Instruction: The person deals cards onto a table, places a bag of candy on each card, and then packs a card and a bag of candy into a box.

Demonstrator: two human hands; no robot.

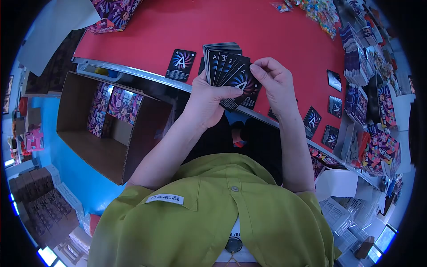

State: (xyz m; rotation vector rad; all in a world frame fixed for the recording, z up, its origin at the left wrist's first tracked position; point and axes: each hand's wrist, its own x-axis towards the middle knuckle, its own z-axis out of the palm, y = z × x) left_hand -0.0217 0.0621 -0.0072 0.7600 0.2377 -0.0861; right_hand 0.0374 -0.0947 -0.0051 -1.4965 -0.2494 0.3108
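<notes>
Fanned out above the table's front edge is a stack of black cards [226, 66], some marked A, 3 and 2. My left hand [209, 98] is closed around its lower left part, the thumb lying across the front card. At the fan's right side, my right hand [272, 78] has thumb and index finger pinched together by the top corner of the front card; whether a card edge is between them is hard to make out. A black card with a white A [180, 65] lies on the red table [267, 35] left of the fan. Other cards lie partly hidden beneath my hands.
More black cards [312, 120] lie at the table's right end, beside stacked card packs [356, 66]. Small colourful packets [318, 13] sit at the back right. An open cardboard box [84, 144] holding purple boxes [124, 104] stands at the left, below the metal table edge [133, 71].
</notes>
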